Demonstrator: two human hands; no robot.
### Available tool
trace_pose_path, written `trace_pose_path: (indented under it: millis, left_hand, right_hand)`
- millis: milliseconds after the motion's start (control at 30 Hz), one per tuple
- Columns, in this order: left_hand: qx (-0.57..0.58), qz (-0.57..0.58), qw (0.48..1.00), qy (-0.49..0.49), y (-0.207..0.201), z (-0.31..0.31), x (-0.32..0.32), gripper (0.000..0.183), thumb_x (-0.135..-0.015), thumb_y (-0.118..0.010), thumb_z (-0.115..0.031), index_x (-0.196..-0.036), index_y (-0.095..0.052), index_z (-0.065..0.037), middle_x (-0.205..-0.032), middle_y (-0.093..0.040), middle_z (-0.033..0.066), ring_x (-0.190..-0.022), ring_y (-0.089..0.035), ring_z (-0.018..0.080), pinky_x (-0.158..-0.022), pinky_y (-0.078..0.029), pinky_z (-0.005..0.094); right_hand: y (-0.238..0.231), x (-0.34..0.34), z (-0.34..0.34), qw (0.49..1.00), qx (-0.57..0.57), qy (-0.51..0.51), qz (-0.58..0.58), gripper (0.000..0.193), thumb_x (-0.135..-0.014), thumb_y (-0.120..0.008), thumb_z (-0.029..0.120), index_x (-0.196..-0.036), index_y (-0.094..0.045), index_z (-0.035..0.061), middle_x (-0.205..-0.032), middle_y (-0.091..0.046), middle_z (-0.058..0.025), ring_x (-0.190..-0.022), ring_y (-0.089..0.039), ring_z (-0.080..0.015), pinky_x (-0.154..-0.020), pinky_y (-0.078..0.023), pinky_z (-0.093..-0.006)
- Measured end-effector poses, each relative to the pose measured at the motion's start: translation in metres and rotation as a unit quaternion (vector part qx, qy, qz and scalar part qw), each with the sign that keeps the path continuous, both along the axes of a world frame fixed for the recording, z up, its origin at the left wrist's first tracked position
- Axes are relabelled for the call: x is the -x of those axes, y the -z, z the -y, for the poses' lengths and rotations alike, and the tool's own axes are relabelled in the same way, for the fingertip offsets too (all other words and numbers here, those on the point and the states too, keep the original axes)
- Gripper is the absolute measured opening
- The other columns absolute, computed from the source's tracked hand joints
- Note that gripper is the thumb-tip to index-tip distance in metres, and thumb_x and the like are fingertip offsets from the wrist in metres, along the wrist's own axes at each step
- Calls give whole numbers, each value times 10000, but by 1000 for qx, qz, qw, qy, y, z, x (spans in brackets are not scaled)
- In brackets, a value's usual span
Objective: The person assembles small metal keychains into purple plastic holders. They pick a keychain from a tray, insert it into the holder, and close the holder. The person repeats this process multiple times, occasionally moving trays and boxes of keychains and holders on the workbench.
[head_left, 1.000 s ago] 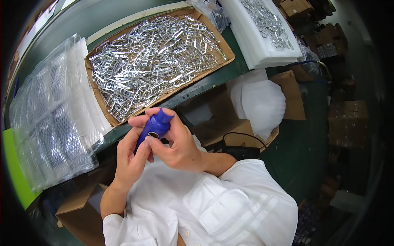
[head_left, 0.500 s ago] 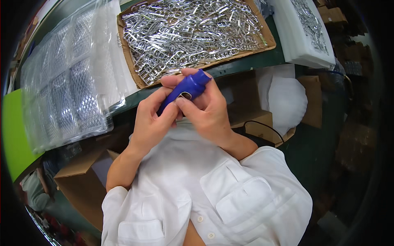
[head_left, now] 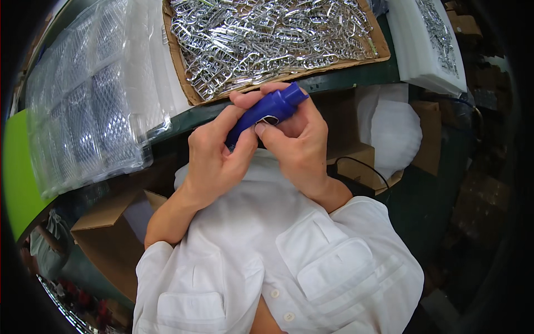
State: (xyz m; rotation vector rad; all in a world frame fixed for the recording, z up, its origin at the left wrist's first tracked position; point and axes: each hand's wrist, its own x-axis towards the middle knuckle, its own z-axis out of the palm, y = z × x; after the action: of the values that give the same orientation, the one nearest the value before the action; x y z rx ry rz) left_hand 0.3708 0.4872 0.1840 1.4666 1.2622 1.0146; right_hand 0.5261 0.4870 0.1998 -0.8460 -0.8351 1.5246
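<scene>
One blue tube [head_left: 282,104] held in both hands before a tabletop [head_left: 347,77] of metal pieces

Head view: the left hand [head_left: 214,156] grasps the tube's lower end. The right hand [head_left: 300,147] grips its upper part, thumb beside a shiny-edged dark oval [head_left: 270,118] on its side. The tube tilts up to the right, just off the tabletop's front edge.

Near the middle of that edge lies a shallow cardboard tray [head_left: 381,45], its floor mostly covered by loose, looped silvery metal pieces [head_left: 267,39]. At the tabletop's right end, a white foam block [head_left: 420,69] carries more silvery pieces [head_left: 439,36]. Toward the left end, clear plastic packs [head_left: 83,111] overhang the front edge; their contents cannot be made out. Below the tabletop, an open carton [head_left: 355,162] holds white padding [head_left: 396,133]; another cardboard box [head_left: 105,245] stands at lower left.
</scene>
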Motion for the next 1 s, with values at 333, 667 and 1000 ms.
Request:
trace_pose_path:
  millis: [333,667,1000]
  left_hand:
    - [43,10,999,-9,4,0,-1,190,-888,-684,-89,-1062,-708,-17,-668,-641,60,-521,-552,93,-506,-449,258]
    - [190,184,964,24,-14,-4,0,316,-1045,-588,-107,-1328,-529,20,-1038,-693,86,-837,-661,113,-625,-565,237]
    - [123,124,976,132,-36,4,2,471,-1093,-533,-147,-1523,-452,26,-1015,-707,97,-782,-688,150,-696,-553,279]
  right_hand:
    - [0,8,-2,999,9,35,38,478,-887,-509,-187,-1343,-458,-54,-1271,-679,-202,-1213,-649,-232,-1006,-585,-377]
    - [9,-7,-2,965,106,-9,-239,608,-944,-513,72,-1530,-376,-16,-1498,-529,-227,-1217,-634,-259,-883,-525,-338]
    - [34,-20,5,916,198,-152,-313,510,-1069,-418,360,-1427,-533,14,-1386,-625,-152,-1141,-670,-274,-841,-549,-400]
